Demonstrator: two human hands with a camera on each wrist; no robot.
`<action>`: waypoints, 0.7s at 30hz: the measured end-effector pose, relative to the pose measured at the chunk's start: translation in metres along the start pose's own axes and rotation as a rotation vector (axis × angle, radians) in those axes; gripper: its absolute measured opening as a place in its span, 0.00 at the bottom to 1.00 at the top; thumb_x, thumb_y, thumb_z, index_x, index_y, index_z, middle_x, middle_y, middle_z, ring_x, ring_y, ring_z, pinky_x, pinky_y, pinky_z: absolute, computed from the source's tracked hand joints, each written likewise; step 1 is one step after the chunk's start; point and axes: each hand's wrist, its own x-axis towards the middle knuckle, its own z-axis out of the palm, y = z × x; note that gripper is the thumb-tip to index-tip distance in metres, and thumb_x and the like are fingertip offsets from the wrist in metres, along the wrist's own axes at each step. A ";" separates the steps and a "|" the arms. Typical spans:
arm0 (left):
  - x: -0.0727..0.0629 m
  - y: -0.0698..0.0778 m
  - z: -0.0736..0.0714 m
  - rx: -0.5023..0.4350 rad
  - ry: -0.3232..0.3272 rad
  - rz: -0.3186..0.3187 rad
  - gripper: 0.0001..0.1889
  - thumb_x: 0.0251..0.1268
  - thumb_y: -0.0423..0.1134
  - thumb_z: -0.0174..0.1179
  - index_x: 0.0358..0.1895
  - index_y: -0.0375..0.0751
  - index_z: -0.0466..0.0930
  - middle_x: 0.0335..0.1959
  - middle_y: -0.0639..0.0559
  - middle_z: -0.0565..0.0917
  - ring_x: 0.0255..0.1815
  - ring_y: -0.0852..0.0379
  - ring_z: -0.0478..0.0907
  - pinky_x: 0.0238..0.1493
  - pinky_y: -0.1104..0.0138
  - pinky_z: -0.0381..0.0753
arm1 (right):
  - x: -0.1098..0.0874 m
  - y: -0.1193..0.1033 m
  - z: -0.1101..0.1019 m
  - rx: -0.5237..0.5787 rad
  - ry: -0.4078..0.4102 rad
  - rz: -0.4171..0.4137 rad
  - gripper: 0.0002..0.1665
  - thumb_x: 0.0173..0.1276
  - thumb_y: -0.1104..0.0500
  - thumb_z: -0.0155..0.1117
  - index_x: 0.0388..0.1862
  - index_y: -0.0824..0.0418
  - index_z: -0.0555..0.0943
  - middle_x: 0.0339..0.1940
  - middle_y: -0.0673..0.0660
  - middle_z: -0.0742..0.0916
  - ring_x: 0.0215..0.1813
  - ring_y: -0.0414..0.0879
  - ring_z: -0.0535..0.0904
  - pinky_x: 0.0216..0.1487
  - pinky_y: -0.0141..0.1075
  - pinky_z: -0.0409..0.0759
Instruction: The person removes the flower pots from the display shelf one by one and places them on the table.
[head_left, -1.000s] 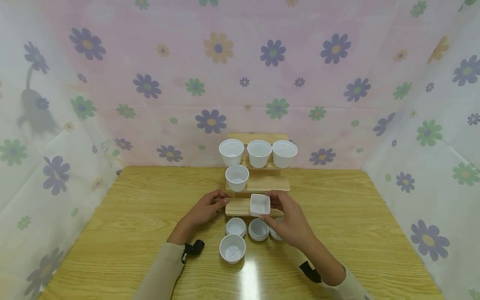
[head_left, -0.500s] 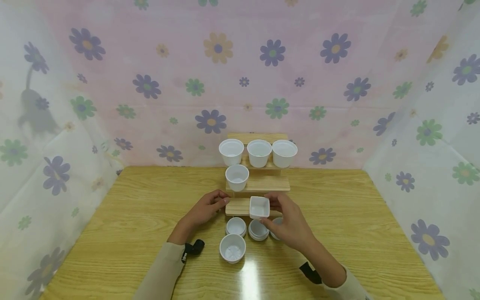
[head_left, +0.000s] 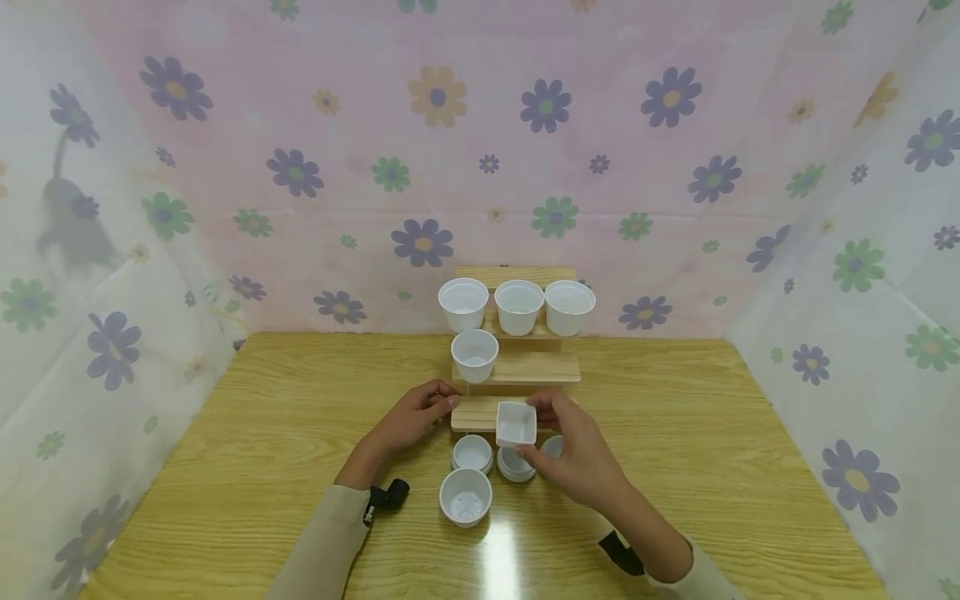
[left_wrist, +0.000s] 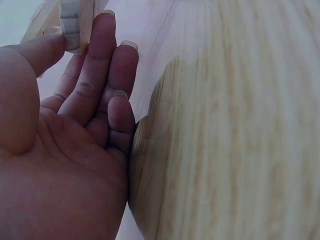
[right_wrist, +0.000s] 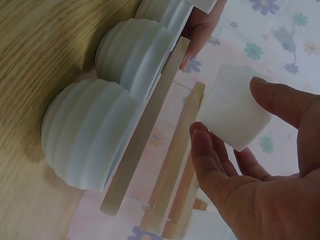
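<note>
In the head view my right hand (head_left: pixel 579 450) holds a small square white pot (head_left: pixel 516 424) between thumb and fingers, its opening facing up. The pot is in front of the lowest step of a tiered wooden stand (head_left: pixel 517 367); in the right wrist view the square pot (right_wrist: pixel 232 107) appears apart from the wood. My left hand (head_left: pixel 408 421) is at the left end of that step. Its thumb and forefinger pinch the wooden end (left_wrist: pixel 72 25) in the left wrist view, while the other fingers lie loosely beside it.
Three white round pots (head_left: pixel 518 307) stand on an upper step, one more pot (head_left: pixel 474 355) on the step below. Ribbed round pots (right_wrist: pixel 90 135) line the table before the stand, with a separate pot (head_left: pixel 465 497) nearer. A flowered cloth (head_left: pixel 480 167) hangs behind the wooden table (head_left: pixel 300 500).
My right hand has brought the square pot slightly down and left, nearer to me, over the front row of pots. The left hand has stayed at the stand.
</note>
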 end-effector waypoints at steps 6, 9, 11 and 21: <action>-0.001 0.002 0.000 -0.013 -0.006 -0.009 0.15 0.86 0.45 0.56 0.58 0.38 0.81 0.47 0.48 0.87 0.49 0.51 0.81 0.53 0.61 0.78 | -0.004 0.000 0.001 -0.024 -0.005 0.018 0.36 0.58 0.69 0.84 0.63 0.64 0.75 0.55 0.54 0.85 0.55 0.48 0.85 0.57 0.48 0.85; -0.001 0.002 0.000 -0.017 -0.006 -0.020 0.14 0.86 0.46 0.56 0.57 0.40 0.82 0.47 0.49 0.88 0.50 0.52 0.82 0.55 0.62 0.78 | -0.005 0.000 0.001 -0.026 -0.013 0.020 0.36 0.59 0.69 0.84 0.62 0.64 0.75 0.55 0.54 0.85 0.55 0.47 0.85 0.57 0.50 0.85; -0.001 0.002 0.000 -0.006 -0.006 -0.013 0.14 0.86 0.46 0.56 0.57 0.40 0.82 0.47 0.49 0.88 0.50 0.52 0.82 0.54 0.62 0.78 | -0.006 0.000 0.001 -0.024 -0.016 0.019 0.36 0.58 0.70 0.84 0.62 0.64 0.75 0.55 0.54 0.84 0.55 0.47 0.84 0.57 0.51 0.85; 0.000 0.002 0.001 -0.014 -0.007 -0.002 0.15 0.86 0.45 0.55 0.57 0.37 0.81 0.45 0.47 0.87 0.50 0.47 0.81 0.54 0.59 0.78 | -0.010 -0.002 0.001 -0.030 -0.039 0.045 0.36 0.59 0.69 0.84 0.63 0.63 0.75 0.56 0.54 0.84 0.57 0.48 0.84 0.60 0.45 0.84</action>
